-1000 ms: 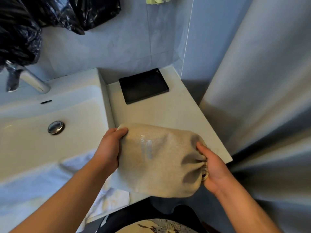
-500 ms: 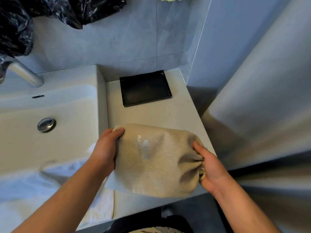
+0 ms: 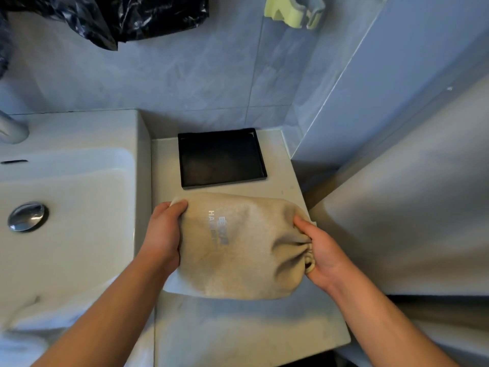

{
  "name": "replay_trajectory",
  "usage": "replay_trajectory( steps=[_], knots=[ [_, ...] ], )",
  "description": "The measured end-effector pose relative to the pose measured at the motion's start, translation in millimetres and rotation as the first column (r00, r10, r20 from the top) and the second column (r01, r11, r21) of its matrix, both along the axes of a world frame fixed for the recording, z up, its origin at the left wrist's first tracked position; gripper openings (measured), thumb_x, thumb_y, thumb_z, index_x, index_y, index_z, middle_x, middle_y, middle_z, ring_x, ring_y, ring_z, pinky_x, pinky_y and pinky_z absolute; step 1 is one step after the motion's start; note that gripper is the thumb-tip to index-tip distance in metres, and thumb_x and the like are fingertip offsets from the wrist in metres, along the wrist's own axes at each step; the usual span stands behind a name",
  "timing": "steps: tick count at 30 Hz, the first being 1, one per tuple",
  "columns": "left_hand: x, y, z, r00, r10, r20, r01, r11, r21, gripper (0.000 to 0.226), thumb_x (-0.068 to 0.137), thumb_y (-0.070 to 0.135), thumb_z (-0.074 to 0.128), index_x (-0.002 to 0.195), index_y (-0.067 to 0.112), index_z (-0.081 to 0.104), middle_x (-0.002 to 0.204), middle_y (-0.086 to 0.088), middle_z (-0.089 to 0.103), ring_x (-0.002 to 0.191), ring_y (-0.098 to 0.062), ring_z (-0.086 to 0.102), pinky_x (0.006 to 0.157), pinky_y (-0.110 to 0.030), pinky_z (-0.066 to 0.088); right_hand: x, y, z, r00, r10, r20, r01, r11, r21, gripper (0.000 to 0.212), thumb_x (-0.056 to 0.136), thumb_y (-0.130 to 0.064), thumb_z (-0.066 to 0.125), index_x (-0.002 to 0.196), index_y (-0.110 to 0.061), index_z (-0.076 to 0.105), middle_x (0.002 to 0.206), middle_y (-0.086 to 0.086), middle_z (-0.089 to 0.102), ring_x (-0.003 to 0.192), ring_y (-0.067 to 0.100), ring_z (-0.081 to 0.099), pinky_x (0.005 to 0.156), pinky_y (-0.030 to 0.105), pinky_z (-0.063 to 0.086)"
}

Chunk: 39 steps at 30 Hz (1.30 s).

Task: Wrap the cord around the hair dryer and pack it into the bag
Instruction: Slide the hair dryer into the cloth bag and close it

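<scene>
Both grips clamp the bag [image 3: 238,250], left hand [image 3: 164,234] at base, right hand [image 3: 324,254] at mouth, contents hidden.

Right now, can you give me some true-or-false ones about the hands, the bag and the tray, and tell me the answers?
1. The left hand and right hand both hold the bag. True.
2. The bag's mouth is wide open. False: it is bunched shut at the right hand.
3. The tray lies on top of the bag. False: it sits on the counter, behind the bag.
4. The bag has letters printed on it. True.
</scene>
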State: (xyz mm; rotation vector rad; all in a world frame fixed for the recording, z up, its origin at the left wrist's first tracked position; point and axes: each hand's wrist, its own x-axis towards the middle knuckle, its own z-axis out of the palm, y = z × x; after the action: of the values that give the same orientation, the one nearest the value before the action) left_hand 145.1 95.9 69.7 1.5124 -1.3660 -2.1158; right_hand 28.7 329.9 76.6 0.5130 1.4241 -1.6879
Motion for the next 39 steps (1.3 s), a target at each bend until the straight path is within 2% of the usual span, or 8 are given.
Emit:
replay_trajectory(
  steps=[5, 10, 14, 18, 23, 30, 33, 39],
  knots=[
    [-23, -13, -10, 1.0, 0.027, 0.004, -0.027, 1.0, 0.006, 0.016, 0.094, 0.033, 0.055, 0.099, 0.017, 0.058, 0.102, -0.01, 0.064, 0.091, -0.027, 0.064, 0.071, -0.042, 0.052, -32, -15, -6, 0.999, 0.033, -0.03, -0.034, 0.999, -0.023, 0.051, 0.072, -0.037, 0.068, 0.115, -0.01, 0.067, 0.102, 0.015, 0.074, 0.094, 0.03, 0.07, 0.076, 0.041, 0.054],
    [-50, -28, -24, 0.997, 0.075, 0.015, -0.075, 0.997, 0.025, 0.037, 0.088, 0.037, 0.057, 0.115, 0.013, 0.059, 0.113, -0.014, 0.066, 0.102, -0.033, 0.066, 0.08, -0.049, 0.056, -73, -30, -17, 0.992, 0.103, -0.077, -0.105, 0.994, -0.028, 0.038, 0.086, -0.039, 0.062, 0.113, -0.013, 0.069, 0.102, 0.014, 0.074, 0.095, 0.03, 0.07, 0.074, 0.041, 0.054],
    [-76, -41, -30, 0.994, 0.107, 0.036, -0.108, 0.994, 0.032, 0.048, 0.084, 0.039, 0.058, 0.123, 0.012, 0.058, 0.117, -0.016, 0.067, 0.103, -0.034, 0.068, 0.085, -0.054, 0.056, -108, -49, -20, 0.972, 0.185, -0.145, -0.191, 0.981, -0.033, 0.047, 0.079, -0.041, 0.066, 0.116, -0.012, 0.067, 0.11, 0.015, 0.072, 0.102, 0.031, 0.068, 0.082, 0.042, 0.054],
    [-104, -63, -36, 0.991, 0.129, 0.031, -0.128, 0.991, -0.035, 0.043, 0.089, 0.034, 0.057, 0.123, 0.007, 0.055, 0.116, -0.019, 0.065, 0.098, -0.033, 0.067, 0.074, -0.048, 0.058, -143, -70, -32, 0.94, 0.29, -0.179, -0.306, 0.95, -0.066, 0.063, 0.072, -0.041, 0.075, 0.127, -0.013, 0.06, 0.122, 0.018, 0.067, 0.111, 0.035, 0.064, 0.093, 0.049, 0.051],
    [-138, -87, -48, 0.985, 0.171, 0.023, -0.17, 0.984, -0.062, 0.023, 0.099, 0.024, 0.051, 0.119, 0.012, 0.05, 0.099, -0.008, 0.06, 0.082, -0.023, 0.062, 0.062, -0.037, 0.051, -174, -103, -44, 0.927, 0.319, -0.197, -0.334, 0.941, -0.046, 0.064, 0.065, -0.026, 0.079, 0.124, -0.013, 0.058, 0.115, 0.018, 0.069, 0.107, 0.038, 0.065, 0.094, 0.059, 0.049],
    [-171, -114, -70, 0.984, 0.157, 0.084, -0.151, 0.986, -0.074, 0.032, 0.097, 0.028, 0.054, 0.126, 0.014, 0.05, 0.112, -0.013, 0.063, 0.094, -0.028, 0.064, 0.071, -0.038, 0.053, -209, -138, -72, 0.921, 0.339, -0.194, -0.335, 0.941, 0.058, 0.041, 0.077, -0.023, 0.076, 0.116, -0.019, 0.063, 0.108, 0.012, 0.073, 0.103, 0.035, 0.067, 0.089, 0.059, 0.052],
    [-181, -123, -76, 0.983, 0.155, 0.096, -0.148, 0.986, -0.079, 0.027, 0.098, 0.028, 0.054, 0.122, 0.016, 0.05, 0.103, -0.009, 0.062, 0.087, -0.025, 0.062, 0.068, -0.035, 0.052, -216, -147, -79, 0.92, 0.352, -0.174, -0.344, 0.936, 0.074, 0.043, 0.079, -0.025, 0.075, 0.119, -0.021, 0.061, 0.111, 0.01, 0.072, 0.103, 0.032, 0.068, 0.088, 0.054, 0.054],
    [-196, -133, -79, 0.986, 0.14, 0.094, -0.13, 0.986, -0.103, 0.024, 0.098, 0.027, 0.054, 0.118, 0.016, 0.049, 0.099, -0.007, 0.059, 0.087, -0.023, 0.059, 0.074, -0.036, 0.052, -223, -159, -86, 0.929, 0.327, -0.173, -0.31, 0.943, 0.119, 0.038, 0.081, -0.025, 0.073, 0.117, -0.022, 0.062, 0.108, 0.007, 0.073, 0.099, 0.03, 0.069, 0.088, 0.051, 0.055]
  ],
)
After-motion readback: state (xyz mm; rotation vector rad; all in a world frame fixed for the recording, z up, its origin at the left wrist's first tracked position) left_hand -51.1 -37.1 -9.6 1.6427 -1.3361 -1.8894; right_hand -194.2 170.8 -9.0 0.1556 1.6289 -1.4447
